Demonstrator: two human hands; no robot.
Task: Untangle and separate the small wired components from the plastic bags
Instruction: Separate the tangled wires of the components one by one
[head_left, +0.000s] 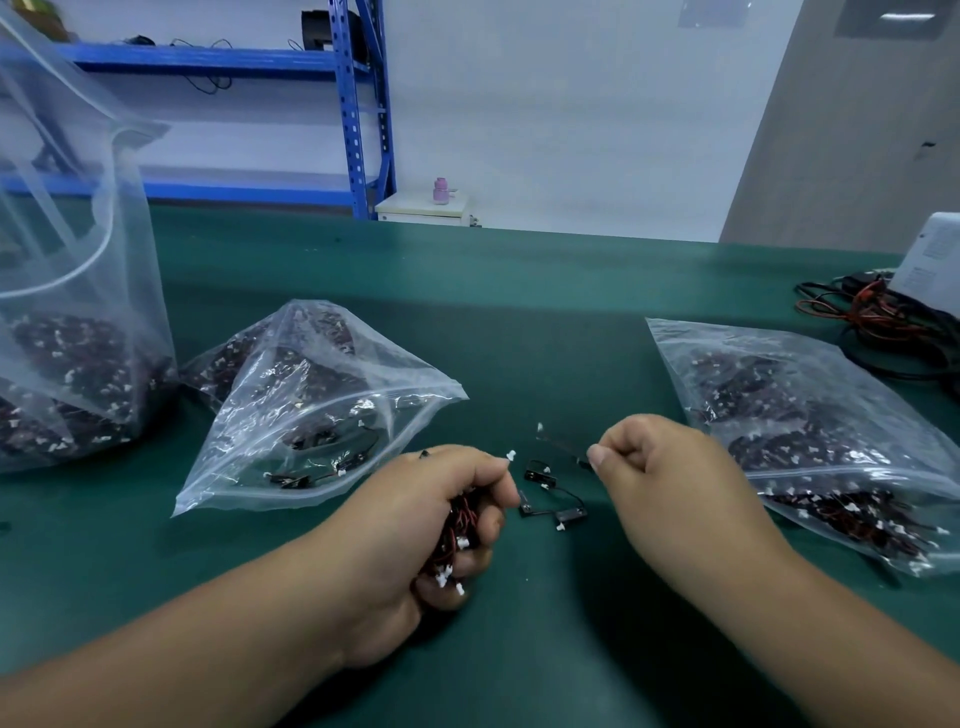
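Note:
My left hand (415, 525) grips a tangled bunch of small wired components (454, 540), black and red wires with white plugs. My right hand (670, 467) pinches one thin wired component (561, 447) and holds it out to the left, its white plug blurred. Between the hands a few loose components (553, 501) lie on the green table (519, 312). An open plastic bag (311, 405) with components lies left of centre. Another bag (810, 431) lies on the right, and a tall standing bag (67, 332) is at the far left.
A white device (932, 260) with a heap of red and black cables (878, 317) sits at the right edge. Behind the table stand blue metal shelves (358, 104) and a small white cabinet (423, 208) with a pink bottle on it.

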